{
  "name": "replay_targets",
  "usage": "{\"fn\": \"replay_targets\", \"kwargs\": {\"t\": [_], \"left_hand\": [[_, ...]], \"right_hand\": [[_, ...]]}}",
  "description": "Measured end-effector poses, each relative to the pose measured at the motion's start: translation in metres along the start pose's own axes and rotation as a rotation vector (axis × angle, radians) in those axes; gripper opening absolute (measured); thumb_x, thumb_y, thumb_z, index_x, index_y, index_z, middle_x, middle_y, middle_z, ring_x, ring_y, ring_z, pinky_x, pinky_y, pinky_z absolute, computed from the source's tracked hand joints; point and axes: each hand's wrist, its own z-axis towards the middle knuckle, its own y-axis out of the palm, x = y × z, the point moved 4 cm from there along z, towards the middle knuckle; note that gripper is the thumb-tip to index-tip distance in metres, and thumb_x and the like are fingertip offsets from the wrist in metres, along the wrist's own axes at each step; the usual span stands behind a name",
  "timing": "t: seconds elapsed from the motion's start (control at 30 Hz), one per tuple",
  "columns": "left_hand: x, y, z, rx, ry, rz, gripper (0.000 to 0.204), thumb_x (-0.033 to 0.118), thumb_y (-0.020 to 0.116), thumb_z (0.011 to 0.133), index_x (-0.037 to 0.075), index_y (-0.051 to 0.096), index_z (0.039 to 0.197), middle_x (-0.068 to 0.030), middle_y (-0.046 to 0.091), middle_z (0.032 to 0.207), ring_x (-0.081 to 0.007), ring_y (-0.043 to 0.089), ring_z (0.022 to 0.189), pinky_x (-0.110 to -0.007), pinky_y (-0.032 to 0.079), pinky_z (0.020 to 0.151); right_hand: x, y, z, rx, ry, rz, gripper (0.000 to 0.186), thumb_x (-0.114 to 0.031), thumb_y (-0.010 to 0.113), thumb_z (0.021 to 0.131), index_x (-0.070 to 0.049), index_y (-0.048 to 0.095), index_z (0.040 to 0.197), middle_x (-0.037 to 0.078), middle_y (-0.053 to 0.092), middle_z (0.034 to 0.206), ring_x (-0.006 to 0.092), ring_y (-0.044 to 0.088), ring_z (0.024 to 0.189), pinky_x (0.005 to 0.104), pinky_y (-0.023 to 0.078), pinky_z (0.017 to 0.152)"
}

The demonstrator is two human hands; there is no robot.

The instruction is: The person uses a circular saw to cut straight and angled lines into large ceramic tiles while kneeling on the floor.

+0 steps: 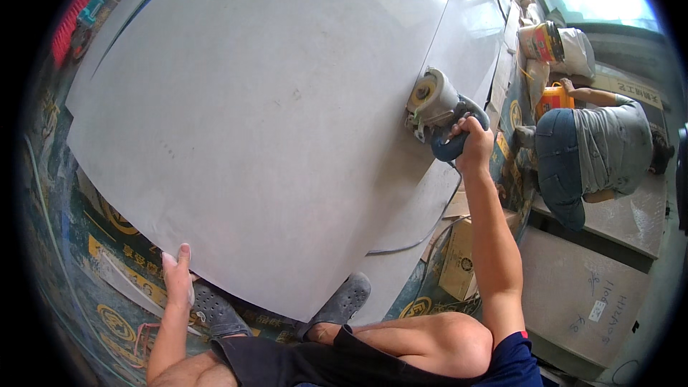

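A large light-grey slab point(251, 115) lies in front of me, with a straight line running along its right part. My right hand point(476, 145) is wrapped around the dark loop handle of a dusty circular saw point(436, 104). The saw rests on the slab's right side, along that line; its blade is hidden from view. At the near left edge of the slab, my left hand point(178, 276) grips the rim, thumb on top, its other fingers partly hidden. A cable point(401, 249) trails from the saw over a narrow slab piece point(401, 265).
Printed green sheeting point(115, 322) covers the floor around my feet. A co-worker point(595, 143) bends over at the right, a hand at an orange container point(553, 98). Buckets point(542, 43) stand beyond. Boxed or wrapped panels point(580, 294) lie at the lower right, near a cardboard box point(456, 261).
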Motion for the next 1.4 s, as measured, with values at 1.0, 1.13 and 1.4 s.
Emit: {"fn": "replay_targets", "kwargs": {"t": [1.0, 1.13, 1.4], "left_hand": [[-0.015, -0.008, 0.01, 0.001, 0.028, -0.003, 0.065, 0.038, 0.062, 0.098, 0.004, 0.03, 0.144, -0.0162, 0.048, 0.136, -0.0282, 0.055, 0.119, -0.046, 0.055, 0.087], [-0.014, -0.006, 0.01, -0.02, 0.027, -0.048, 0.064, 0.036, 0.063, 0.098, 0.004, 0.03, 0.144, -0.0146, 0.048, 0.136, -0.0271, 0.053, 0.12, -0.045, 0.054, 0.087], [-0.009, -0.002, 0.007, -0.026, 0.051, -0.047, 0.064, 0.034, 0.063, 0.098, 0.003, 0.03, 0.143, -0.0151, 0.047, 0.137, -0.0257, 0.052, 0.119, -0.042, 0.054, 0.088]], "right_hand": [[0.004, -0.007, -0.018, -0.036, 0.049, -0.018, 0.004, -0.002, 0.055, 0.079, -0.005, 0.055, 0.082, 0.004, 0.053, 0.069, 0.0158, 0.052, 0.06, 0.0327, 0.049, 0.056], [0.003, -0.004, -0.022, -0.002, 0.018, -0.001, 0.005, -0.006, 0.055, 0.075, -0.002, 0.055, 0.072, 0.007, 0.055, 0.065, 0.0175, 0.052, 0.055, 0.0311, 0.047, 0.052], [0.003, -0.008, -0.025, -0.01, 0.065, -0.024, 0.007, -0.001, 0.055, 0.078, -0.005, 0.056, 0.084, 0.004, 0.053, 0.07, 0.0157, 0.052, 0.059, 0.0325, 0.048, 0.055]]}}
